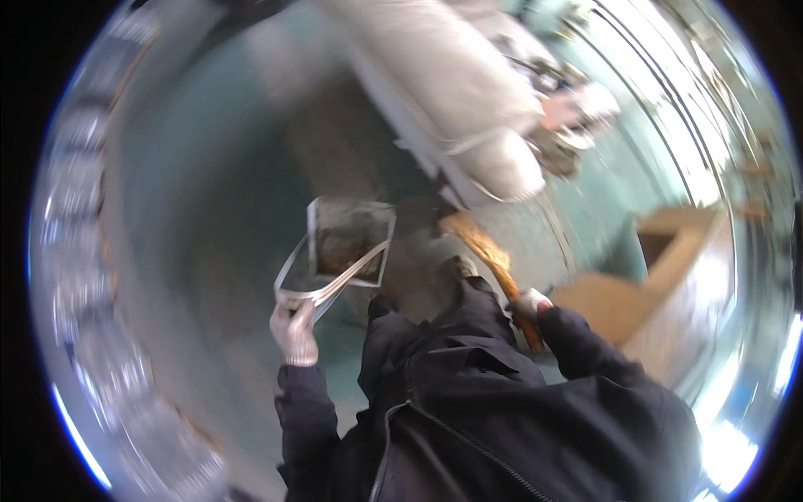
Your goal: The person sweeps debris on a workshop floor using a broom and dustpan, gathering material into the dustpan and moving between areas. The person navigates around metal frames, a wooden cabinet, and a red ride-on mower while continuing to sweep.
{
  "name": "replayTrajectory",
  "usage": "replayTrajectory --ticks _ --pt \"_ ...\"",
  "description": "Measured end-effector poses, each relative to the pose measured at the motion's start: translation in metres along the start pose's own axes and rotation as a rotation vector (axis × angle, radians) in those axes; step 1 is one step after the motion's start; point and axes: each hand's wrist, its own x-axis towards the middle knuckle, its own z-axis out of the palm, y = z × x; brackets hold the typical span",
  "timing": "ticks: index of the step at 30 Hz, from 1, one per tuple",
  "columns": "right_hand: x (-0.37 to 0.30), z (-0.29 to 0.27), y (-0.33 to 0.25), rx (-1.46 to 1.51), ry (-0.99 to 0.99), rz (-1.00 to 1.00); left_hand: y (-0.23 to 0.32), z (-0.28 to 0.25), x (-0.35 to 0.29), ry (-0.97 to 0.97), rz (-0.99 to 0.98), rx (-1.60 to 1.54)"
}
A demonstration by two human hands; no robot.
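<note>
My left hand (294, 335), in a pale knitted glove, is closed round the whitish straps (341, 281) of a square, open-topped container. The container (312, 238) has a pale rim and a dark brownish inside; what lies in it is too blurred to name. It hangs low in front of my legs, left of centre. My right hand (530, 301), also gloved, grips a short broom (483, 243) by its reddish-brown handle. Its yellowish, straw-like head points forward and left, close to the floor near my foot.
A long, pale, rounded bulk (452, 84), perhaps wrapped, lies ahead, with blurred machine parts (556, 79) beyond it. To the right stands a tan box-like structure (623, 293). Shiny, transparent-looking packs (79, 197) line the left side. The floor (209, 209) is greenish.
</note>
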Motion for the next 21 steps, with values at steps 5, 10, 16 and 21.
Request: replayTrajectory --ticks 5,10,16,21 --pt "0.092 0.106 -0.024 -0.09 0.257 -0.039 -0.012 -0.001 0.06 -0.256 0.035 0.208" --pt "0.123 0.179 -0.039 0.112 0.205 0.031 -0.03 -0.009 0.112 -0.433 0.139 0.275" --pt "-0.025 0.152 0.063 0.507 0.261 -0.002 -0.051 0.004 0.135 -0.553 -0.055 0.437" --pt "-0.036 0.124 0.097 0.863 0.389 0.113 -0.058 0.041 0.118 -0.544 -0.079 0.446"
